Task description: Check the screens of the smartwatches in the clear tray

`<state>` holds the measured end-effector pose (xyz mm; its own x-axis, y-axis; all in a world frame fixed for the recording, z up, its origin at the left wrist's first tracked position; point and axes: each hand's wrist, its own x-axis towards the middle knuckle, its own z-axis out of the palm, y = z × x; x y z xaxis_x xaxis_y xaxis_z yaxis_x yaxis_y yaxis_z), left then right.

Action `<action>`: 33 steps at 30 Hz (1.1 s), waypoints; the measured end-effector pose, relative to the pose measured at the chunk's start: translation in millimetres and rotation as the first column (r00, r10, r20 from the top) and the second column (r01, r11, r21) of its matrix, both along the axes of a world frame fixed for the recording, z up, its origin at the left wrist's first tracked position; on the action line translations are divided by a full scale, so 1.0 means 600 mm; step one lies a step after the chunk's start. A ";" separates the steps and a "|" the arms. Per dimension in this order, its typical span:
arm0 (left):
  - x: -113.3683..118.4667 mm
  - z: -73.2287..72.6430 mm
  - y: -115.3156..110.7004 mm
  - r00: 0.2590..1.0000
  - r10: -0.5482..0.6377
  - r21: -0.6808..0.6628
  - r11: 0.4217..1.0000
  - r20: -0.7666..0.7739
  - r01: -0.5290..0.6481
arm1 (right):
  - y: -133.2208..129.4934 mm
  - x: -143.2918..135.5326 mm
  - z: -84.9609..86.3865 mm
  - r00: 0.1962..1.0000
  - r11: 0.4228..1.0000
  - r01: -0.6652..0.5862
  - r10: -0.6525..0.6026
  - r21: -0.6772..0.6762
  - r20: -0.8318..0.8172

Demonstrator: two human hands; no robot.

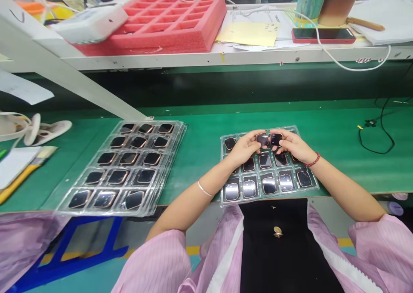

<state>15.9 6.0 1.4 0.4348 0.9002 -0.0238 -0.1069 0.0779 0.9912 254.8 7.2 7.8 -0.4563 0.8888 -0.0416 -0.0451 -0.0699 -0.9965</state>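
At the far left of the frame, loose papers and a brush-like tool (24, 172) lie on the green tabletop (200, 142). Just right of them, in the lower left, sits a stack of clear blister trays (124, 166); every visible pocket of its top sheet holds a dark, square watch case, so that stack looks filled. In the upper left and centre, on the raised shelf, a red foam tray (167, 24) shows only vacant compartments.

At centre right lies a single clear tray (267, 170), also well stocked: its near row shows bright, reflective watch faces and the rows behind show dark ones. The left hand (243, 149) rests over the tray's far rows, its fingers curled around one watch case (263, 139) held just above the tray. Touching it on the right, the right hand (292, 146) pinches a second watch case (276, 139) between closed fingers. Whether the pockets under the hands are filled cannot be told.

Judging by this, one or two pieces of this tray are in hand, while the rest sit in their pockets.

In the upper right, a phone (324, 35) lies on the shelf.
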 end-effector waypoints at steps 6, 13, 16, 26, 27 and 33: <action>0.003 -0.002 -0.002 0.999 0.035 0.015 0.999 -0.033 -0.034 | -0.003 -0.004 0.002 0.997 0.995 -0.005 -0.003 0.098 0.075; 0.003 0.006 -0.004 0.993 0.073 0.057 0.996 -0.093 -0.068 | -0.008 -0.006 0.017 0.997 0.998 0.017 -0.021 0.062 0.072; 0.001 0.010 -0.007 0.988 0.091 0.063 0.994 -0.124 -0.084 | -0.010 -0.007 0.021 0.996 0.999 0.020 -0.023 0.039 0.081; 0.007 -0.007 -0.006 1.000 0.019 0.081 0.997 -0.003 -0.019 | -0.012 -0.009 0.018 0.994 0.995 -0.029 0.019 0.093 0.110; 0.007 -0.008 -0.006 1.000 0.018 0.073 0.997 -0.001 -0.018 | -0.012 -0.010 0.018 0.993 0.995 -0.033 0.022 0.097 0.112; 0.007 -0.006 -0.007 1.000 0.020 0.073 0.997 -0.006 -0.020 | -0.014 -0.013 0.020 0.992 0.994 -0.022 0.009 0.110 0.125</action>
<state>19.9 2.0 -2.5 0.4166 0.9083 0.0390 -0.1009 0.0035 0.9949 247.0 -1.3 20.1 -0.4676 0.8839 -0.0005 0.0794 0.0415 -0.9960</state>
